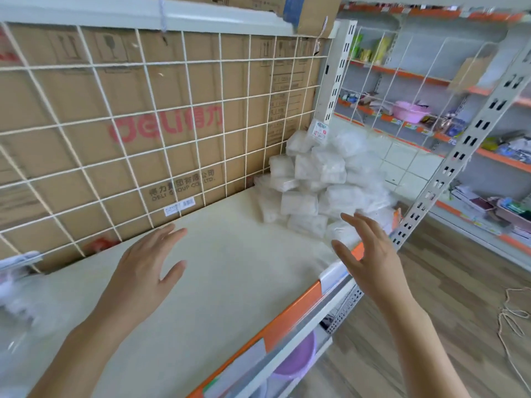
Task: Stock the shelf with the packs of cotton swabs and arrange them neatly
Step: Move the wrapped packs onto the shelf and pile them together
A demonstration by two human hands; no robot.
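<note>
Nothing's being held right now: the left hand (143, 271) is spread open over the middle of the shelf (235, 277), and the right hand (370, 254) is kept loosely splayed above the shelf's front edge. The packs of cotton swabs (316, 179) are heaped messily in the shelf's far right corner. The arranging step seems to be underway, so next the packs probably need to be pulled off the heap and lined up.

I note a white wire grid (156, 110) standing in front of a cardboard box (86, 93) with red DELI print. Far rack (500, 160) across the aisle: pink basin (409, 111) among mixed goods, blurred. Purple basin (296, 360) on the tier below. Pale string (514, 317) lies loose on the wood floor (431, 282).
</note>
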